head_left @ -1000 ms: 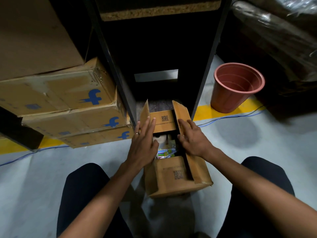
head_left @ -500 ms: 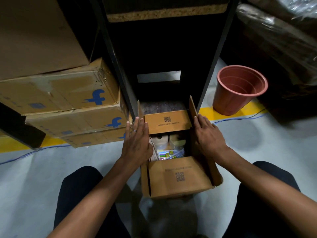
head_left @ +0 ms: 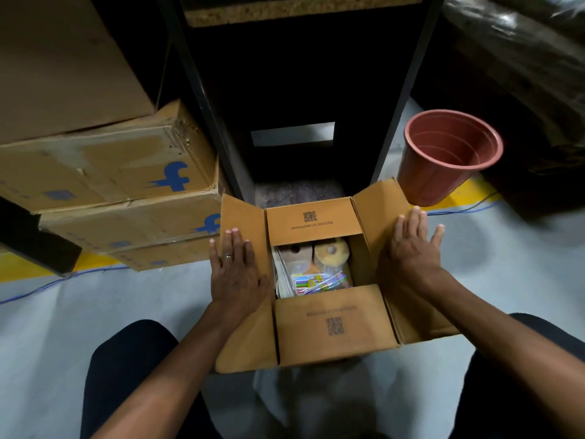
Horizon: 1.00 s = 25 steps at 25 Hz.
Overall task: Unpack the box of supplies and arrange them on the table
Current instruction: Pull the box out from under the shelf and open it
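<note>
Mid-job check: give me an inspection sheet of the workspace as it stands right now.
Surface: grey floor; yellow painted line.
Job's things: brown cardboard box, flaps spread; two tape rolls, colourful packet inside.
Clutter: terracotta plastic pot; stacked printed cartons.
Grippers: left hand flat on left flap; right hand flat on right flap.
Cables: blue cable along floor.
Surroundings: black shelf frame; plastic-wrapped bulk.

The cardboard box [head_left: 335, 324] sits on the grey floor, all four flaps spread. The left hand [head_left: 235, 274] presses flat on the 9 o'clock flap, the right hand [head_left: 411, 248] on the 3 o'clock flap. Inside lie two tape rolls [head_left: 329, 251] and a colourful packet [head_left: 319, 282]
</note>
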### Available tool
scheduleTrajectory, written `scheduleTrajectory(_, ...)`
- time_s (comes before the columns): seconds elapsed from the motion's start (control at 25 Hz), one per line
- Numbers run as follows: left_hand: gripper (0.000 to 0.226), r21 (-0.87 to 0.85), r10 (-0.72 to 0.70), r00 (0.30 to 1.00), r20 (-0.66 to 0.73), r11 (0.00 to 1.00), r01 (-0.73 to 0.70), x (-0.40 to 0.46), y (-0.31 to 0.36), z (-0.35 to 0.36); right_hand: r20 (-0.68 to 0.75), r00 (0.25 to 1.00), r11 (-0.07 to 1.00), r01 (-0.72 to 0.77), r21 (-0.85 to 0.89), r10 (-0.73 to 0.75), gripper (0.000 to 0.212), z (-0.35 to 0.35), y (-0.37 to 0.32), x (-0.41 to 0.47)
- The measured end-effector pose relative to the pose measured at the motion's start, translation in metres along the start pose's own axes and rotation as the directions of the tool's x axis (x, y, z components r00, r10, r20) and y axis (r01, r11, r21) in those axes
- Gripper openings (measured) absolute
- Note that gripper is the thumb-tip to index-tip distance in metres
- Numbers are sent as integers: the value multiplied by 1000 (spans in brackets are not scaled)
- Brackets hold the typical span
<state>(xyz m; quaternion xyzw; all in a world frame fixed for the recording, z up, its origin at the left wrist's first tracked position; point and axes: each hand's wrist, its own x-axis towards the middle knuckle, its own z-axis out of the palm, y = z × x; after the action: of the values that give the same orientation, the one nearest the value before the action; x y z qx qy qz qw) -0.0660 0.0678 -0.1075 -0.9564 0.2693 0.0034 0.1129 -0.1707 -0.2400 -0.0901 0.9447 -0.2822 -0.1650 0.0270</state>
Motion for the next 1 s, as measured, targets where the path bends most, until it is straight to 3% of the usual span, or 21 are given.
scheduleTrajectory(0.24,83,-79,-26,999,-43,997,22,-1,4,7,130,991,982,0,191,-25,71,28,-3,9)
scheduleTrajectory(0.4,77,4,2,997,-74,1000,-1,-6,5,4,214,976,938,-48,345,-29,74,36,-11,19)
scheduleTrajectory(0.6,72,6,115,993,-23,993,-115,7,9,11,274,958,762,-115,637,-84,72,46,-24,21)
scheduleTrajectory(0.72,66,-53,215,976,-17,975,-216,15,12,19,287,954,758,-124,640,-86,76,40,-23,17)
scheduleTrajectory(0.8,64,-65,253,967,-4,965,-253,17,13,19,243,966,830,-60,555,-93,75,37,-20,13)
scheduleTrajectory(0.92,69,-96,270,963,21,959,-267,17,11,18,-80,991,931,129,342,-108,54,35,-22,6)
scheduleTrajectory(1.0,73,-153,253,967,17,957,-248,18,10,18,-174,950,940,290,179,-260,56,37,-29,4)
